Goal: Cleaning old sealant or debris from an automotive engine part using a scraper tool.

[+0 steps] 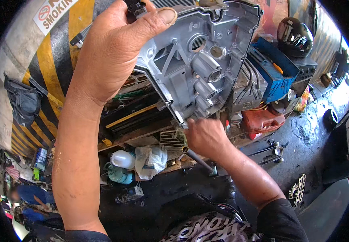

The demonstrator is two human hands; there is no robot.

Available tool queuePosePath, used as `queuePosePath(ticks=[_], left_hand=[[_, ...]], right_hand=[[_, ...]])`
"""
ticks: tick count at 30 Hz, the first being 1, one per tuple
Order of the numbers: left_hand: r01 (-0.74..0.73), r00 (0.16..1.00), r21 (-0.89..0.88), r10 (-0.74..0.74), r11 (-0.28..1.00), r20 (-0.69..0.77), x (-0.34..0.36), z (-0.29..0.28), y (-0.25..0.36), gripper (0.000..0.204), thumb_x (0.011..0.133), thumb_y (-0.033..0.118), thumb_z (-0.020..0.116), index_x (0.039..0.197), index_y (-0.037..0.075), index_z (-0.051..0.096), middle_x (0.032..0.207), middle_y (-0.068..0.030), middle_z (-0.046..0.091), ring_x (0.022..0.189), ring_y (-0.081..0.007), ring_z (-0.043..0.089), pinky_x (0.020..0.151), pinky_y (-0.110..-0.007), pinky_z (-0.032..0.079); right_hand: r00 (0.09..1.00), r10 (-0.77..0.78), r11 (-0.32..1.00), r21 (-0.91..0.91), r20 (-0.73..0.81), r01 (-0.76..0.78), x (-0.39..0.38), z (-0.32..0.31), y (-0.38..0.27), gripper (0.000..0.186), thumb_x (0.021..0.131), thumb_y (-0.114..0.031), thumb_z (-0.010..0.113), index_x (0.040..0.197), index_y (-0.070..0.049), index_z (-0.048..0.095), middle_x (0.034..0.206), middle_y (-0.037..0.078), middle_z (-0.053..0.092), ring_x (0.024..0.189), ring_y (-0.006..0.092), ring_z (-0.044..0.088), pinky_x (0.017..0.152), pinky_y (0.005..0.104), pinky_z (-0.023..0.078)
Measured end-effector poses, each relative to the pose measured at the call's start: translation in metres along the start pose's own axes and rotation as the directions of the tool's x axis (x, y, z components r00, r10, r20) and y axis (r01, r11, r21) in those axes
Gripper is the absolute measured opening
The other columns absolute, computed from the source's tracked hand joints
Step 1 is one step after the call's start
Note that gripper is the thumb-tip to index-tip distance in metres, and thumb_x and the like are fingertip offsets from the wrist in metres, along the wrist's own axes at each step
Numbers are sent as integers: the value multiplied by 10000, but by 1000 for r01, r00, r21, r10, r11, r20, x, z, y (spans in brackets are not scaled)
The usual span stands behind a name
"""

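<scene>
My left hand [116, 46] grips a grey cast-metal engine cover [178, 80] by its upper left side and holds it up, tilted. Its thumb lies across the rim, while the other fingers are mostly hidden. Toward me faces the cover's inner side, with ribs, round bosses and a dark gasket edge. At the lower corner of the cover, my right hand [206, 138] is closed, its knuckles curled against the rim. It is slightly blurred, and whatever its fingers pinch there is hidden. A black part [135, 7] shows at the top beside my left hand.
A blue toolbox [277, 86], a black helmet [295, 37] and a red canister [261, 122] stand at the right. Below are a white jug [123, 159], a teal bottle [119, 174] and a metal tube [198, 160]. A person [33, 195] is at the far lower left.
</scene>
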State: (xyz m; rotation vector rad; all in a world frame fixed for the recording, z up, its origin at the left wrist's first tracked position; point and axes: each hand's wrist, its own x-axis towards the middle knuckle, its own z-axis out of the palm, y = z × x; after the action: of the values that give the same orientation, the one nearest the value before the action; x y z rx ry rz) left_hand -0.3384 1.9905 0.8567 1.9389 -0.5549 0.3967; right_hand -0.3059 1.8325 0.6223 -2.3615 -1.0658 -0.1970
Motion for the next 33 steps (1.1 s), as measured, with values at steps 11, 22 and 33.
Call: queuePosePath(ticks=[11,22,33], left_hand=[[-3,990,186,29,983,-137,0,34,19,251,989,269,704,1064,58,593,972,-38,616,953,-138,573,896,-281,461],[-25,980,49,34,999,-195,-6,44,17,207,984,197,690,1089,45,596,981,-41,626,930,-130,596,870,-274,494],[-14,1000,-78,16,997,24,-12,27,21,265,988,234,696,1094,17,589,1023,-86,651,924,-169,638,855,-301,536]], right_hand=[[887,259,966,-98,381,-240,-75,54,60,513,827,-74,577,1333,-99,657,966,237,723,864,408,725,717,513,570],[901,-81,982,120,-425,145,-24,-13,-4,320,879,-95,713,1189,-170,736,796,69,666,719,307,701,596,421,556],[873,-151,979,52,-464,197,4,-7,6,259,797,-61,638,1023,-154,724,831,75,722,726,330,717,636,453,562]])
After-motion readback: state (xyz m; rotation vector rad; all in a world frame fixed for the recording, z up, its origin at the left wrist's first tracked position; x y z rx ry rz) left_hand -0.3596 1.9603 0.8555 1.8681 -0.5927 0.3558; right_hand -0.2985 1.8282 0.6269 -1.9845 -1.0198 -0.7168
